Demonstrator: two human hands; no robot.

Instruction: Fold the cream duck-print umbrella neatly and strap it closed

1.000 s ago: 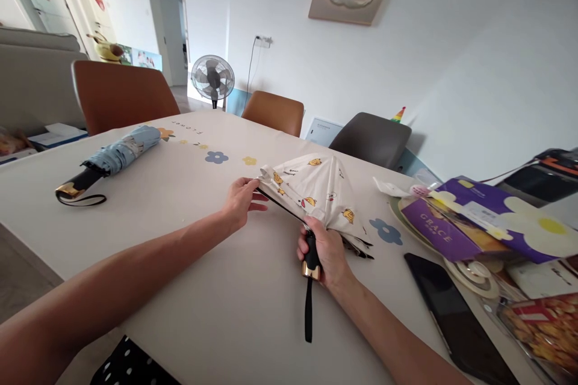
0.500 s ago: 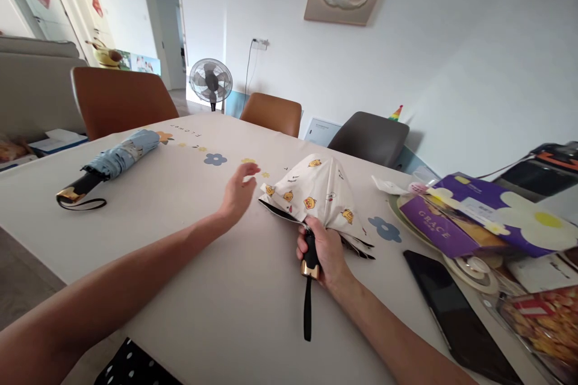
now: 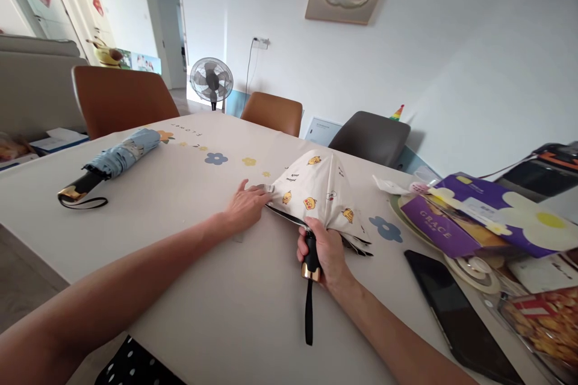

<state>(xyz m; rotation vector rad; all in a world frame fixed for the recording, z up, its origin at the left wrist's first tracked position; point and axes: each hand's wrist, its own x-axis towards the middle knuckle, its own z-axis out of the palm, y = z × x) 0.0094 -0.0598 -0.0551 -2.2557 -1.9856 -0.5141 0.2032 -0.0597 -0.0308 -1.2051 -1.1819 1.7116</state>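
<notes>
A cream folding umbrella [image 3: 318, 189] printed with small yellow ducks lies half collapsed in the middle of the table [image 3: 217, 301]. My right hand [image 3: 326, 251] is wrapped round its black, gold-capped handle [image 3: 309, 260], and the black wrist strap [image 3: 308, 319] hangs down towards me. My left hand [image 3: 246, 204] rests on the table at the left edge of the canopy, its fingertips pinching the fabric tab there.
A folded light-blue umbrella [image 3: 115, 159] lies at the far left. A black phone [image 3: 451, 313], a purple flowered box [image 3: 487, 216] on a plate and a snack packet [image 3: 542, 325] crowd the right side. Brown and grey chairs [image 3: 121, 99] stand round the far edge.
My left hand let go of the canopy edge, lifted open above the table, then came back down and took the edge tab again. The right hand has kept its grip on the handle.
</notes>
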